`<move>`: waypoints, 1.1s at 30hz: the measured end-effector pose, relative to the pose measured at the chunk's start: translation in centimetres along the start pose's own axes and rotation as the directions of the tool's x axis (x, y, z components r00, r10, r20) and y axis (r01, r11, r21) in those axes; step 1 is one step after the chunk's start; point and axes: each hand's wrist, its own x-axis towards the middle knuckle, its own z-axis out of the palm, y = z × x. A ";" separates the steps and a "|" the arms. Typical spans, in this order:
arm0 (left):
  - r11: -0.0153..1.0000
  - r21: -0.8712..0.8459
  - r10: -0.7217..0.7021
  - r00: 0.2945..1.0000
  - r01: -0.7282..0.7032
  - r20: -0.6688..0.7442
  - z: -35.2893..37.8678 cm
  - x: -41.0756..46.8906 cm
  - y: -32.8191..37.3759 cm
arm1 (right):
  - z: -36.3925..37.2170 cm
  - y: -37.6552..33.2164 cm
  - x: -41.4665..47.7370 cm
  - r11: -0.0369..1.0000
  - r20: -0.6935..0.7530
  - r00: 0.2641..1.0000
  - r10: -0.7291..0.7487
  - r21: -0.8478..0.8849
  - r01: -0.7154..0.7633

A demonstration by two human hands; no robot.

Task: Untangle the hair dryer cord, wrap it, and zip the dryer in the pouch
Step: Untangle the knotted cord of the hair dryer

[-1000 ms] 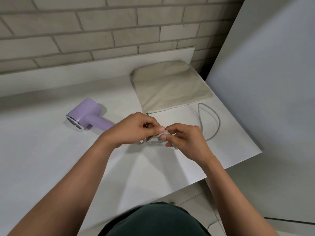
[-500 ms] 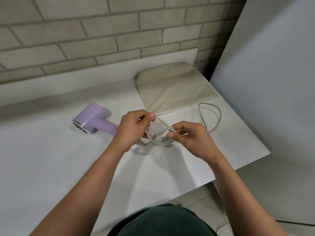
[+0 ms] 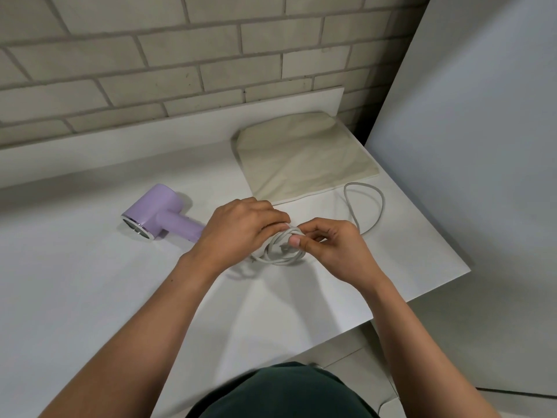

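**Friend:** Where was the cord at that point?

**Me:** In the middle of the frame, just above the bench (image 3: 90, 282). The cord (image 3: 277, 258) sat bunched in several overlapping turns between my hands. My left hand (image 3: 241, 227) was curled over the top of the bundle with a fingertip on a strand. My right hand (image 3: 334, 248) pinched another strand between thumb and forefinger.

**Friend:** Had anything just changed?

**Me:** Yes. Half a second before, my hands were apart with one open loop stretched between them and my left hand lifted higher. Since then I had brought them together again, and the open loop had closed into a tight cluster of turns.

**Friend:** So was it untangled?

**Me:** I judged not. The strands crossed one another too much for a tidy coil, so I was probably still working the knot loose and feeding slack through it. Wrapping hadn't properly begun.

**Friend:** And the rest?

**Me:** The loose loop (image 3: 380, 206) had stayed flat on the bench, right of centre, just below the pouch's lower edge. The hair dryer (image 3: 156, 212) lay on its side at centre left, its handle running behind my left hand. The pouch (image 3: 301, 155) lay flat in the upper middle, nothing in it yet.
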 end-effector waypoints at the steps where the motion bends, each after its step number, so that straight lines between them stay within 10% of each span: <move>1: 1.000 -0.004 -0.025 0.999 0.025 -0.044 0.0 -0.1 0.1 | -0.1 0.0 0.1 1.000 -0.003 1.000 -0.002 0.011 0.002; 11: 0.885 -0.152 -0.453 0.890 0.440 -0.059 -0.1 -0.1 -0.9 | 0.1 -0.1 0.4 1.000 0.062 0.998 -0.015 -0.004 0.016; 20: 0.990 0.060 0.129 0.992 -0.127 -0.016 -0.1 -0.1 -0.4 | -0.1 -0.3 0.5 0.998 0.070 0.996 -0.047 -0.039 0.050; 28: 0.983 0.052 -0.165 0.967 0.178 -0.195 -1.2 0.2 -1.0 | -0.6 -0.5 0.9 1.000 0.028 0.999 -0.015 0.005 0.015; 33: 0.865 -0.111 -0.501 0.829 0.490 -0.248 -2.1 -0.5 -1.7 | -0.7 0.3 0.7 0.994 0.056 0.998 -0.012 -0.107 0.018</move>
